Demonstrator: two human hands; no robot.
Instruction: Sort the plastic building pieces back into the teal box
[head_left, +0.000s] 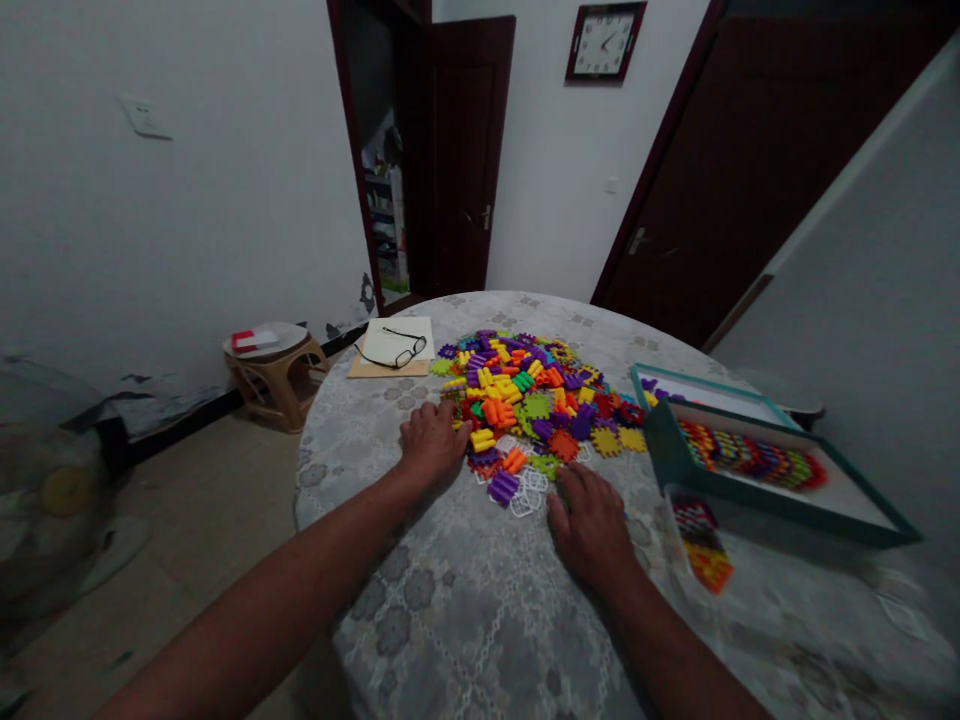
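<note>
A heap of small colourful plastic interlocking pieces (536, 395) lies spread on a round table covered with a patterned grey cloth (465, 600). My left hand (433, 440) rests knuckles up at the heap's left edge, fingers curled onto the pieces there. My right hand (592, 520) lies at the near edge of the heap, fingers bent down over a piece that I cannot make out. A purple piece (503, 487) and some white pieces (529, 495) lie between the two hands.
A teal box (757, 470) holding rows of coloured pieces stands at the right, its lid (701, 390) behind it. A clear bag of pieces (701, 545) lies before it. Glasses (397, 350) rest on paper at the far side. A stool (277, 375) stands on the floor left.
</note>
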